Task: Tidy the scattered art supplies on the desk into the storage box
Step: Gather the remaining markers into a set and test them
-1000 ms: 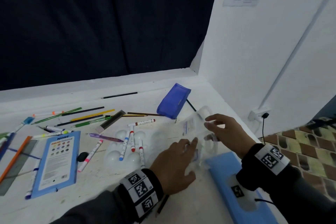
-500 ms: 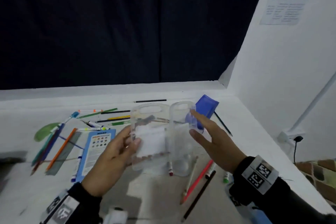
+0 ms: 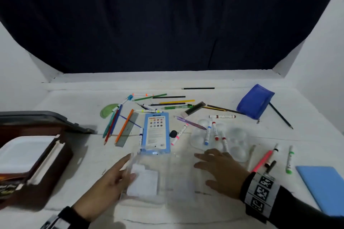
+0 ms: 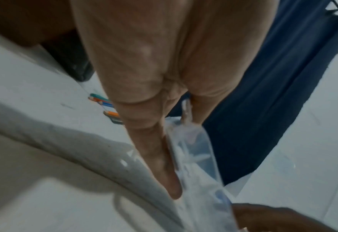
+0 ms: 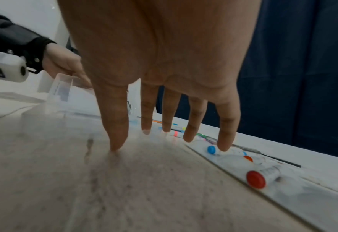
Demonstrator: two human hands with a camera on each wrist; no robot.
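My left hand (image 3: pixel 109 182) grips the box (image 3: pixel 158 178) wall; my right hand (image 3: pixel 221 171) lies flat, fingers spread – nothing packed, pens (image 3: pixel 214 132) all scattered on the desk (image 3: pixel 74 154).

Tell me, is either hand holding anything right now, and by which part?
The left hand holds the clear plastic box by its left side wall, fingers along the edge. The right hand holds nothing; its fingers are spread flat.

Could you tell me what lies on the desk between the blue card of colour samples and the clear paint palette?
In the head view, a small black round object and a pink-tipped marker lie between the blue card and the clear palette.
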